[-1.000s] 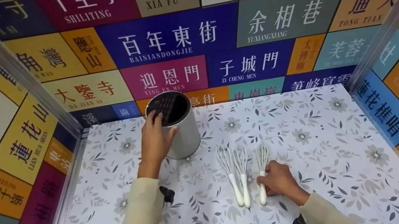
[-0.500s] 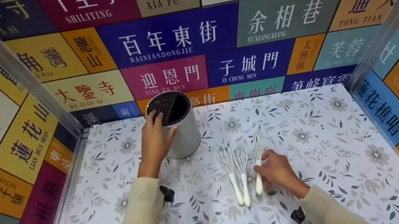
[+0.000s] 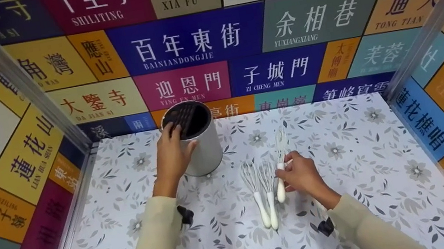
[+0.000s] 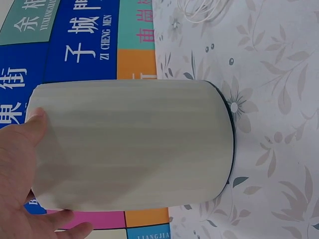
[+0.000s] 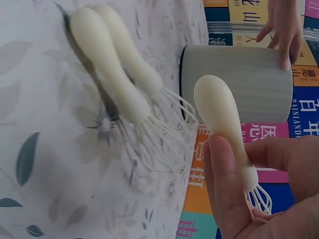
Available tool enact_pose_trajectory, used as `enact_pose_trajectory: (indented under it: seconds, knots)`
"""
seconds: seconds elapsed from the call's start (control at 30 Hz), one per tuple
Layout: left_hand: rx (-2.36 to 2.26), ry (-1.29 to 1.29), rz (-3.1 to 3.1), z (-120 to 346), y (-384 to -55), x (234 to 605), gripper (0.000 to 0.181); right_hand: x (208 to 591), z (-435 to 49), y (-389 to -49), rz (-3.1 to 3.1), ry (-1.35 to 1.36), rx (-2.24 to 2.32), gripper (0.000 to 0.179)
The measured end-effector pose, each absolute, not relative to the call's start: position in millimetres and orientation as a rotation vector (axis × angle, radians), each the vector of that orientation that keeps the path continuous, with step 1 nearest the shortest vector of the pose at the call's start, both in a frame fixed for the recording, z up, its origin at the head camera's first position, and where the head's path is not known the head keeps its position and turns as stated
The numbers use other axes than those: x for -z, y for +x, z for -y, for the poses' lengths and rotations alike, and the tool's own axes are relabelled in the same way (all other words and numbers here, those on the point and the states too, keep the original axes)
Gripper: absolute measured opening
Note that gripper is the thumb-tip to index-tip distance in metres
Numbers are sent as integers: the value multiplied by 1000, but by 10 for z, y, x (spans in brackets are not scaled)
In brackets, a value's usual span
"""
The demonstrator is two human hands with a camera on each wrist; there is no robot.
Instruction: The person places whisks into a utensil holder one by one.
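Observation:
A light grey round utensil holder (image 3: 208, 156) with a black slotted insert (image 3: 181, 115) stands upright at the back of the table. My left hand (image 3: 172, 156) grips its top rim, fingers over the edge and thumb along the outer wall, as the left wrist view shows of the holder (image 4: 134, 144). My right hand (image 3: 304, 174) pinches a white whisk (image 5: 219, 104) near the top of its handle, wires pointing away from me. Two more white whisks (image 3: 263, 210) lie side by side on the table, just left of the held one.
The table (image 3: 378, 206) wears a white cloth printed with grey leaves and flowers. Colourful sign-covered panels (image 3: 193, 40) rise behind it and along both sides, with clear corner strips (image 3: 59, 107) at the left and right.
My right hand has lifted the third whisk and carried it forward and slightly left, past the two lying ones. The left hand and the utensil holder have stayed put.

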State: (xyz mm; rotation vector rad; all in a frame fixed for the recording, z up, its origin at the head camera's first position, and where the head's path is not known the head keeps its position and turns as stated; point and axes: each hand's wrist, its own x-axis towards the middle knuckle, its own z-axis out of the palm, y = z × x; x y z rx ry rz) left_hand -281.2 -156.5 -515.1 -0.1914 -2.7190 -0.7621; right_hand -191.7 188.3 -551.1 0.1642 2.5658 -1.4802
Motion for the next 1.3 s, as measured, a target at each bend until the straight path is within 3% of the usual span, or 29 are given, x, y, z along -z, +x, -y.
enact_pose_trajectory:
  seconds: [1.3]
  knots:
    - [774,-148,2752,1557,-2801,5152,69,4375,-1151,-2784,-2693,-214,1635,41]
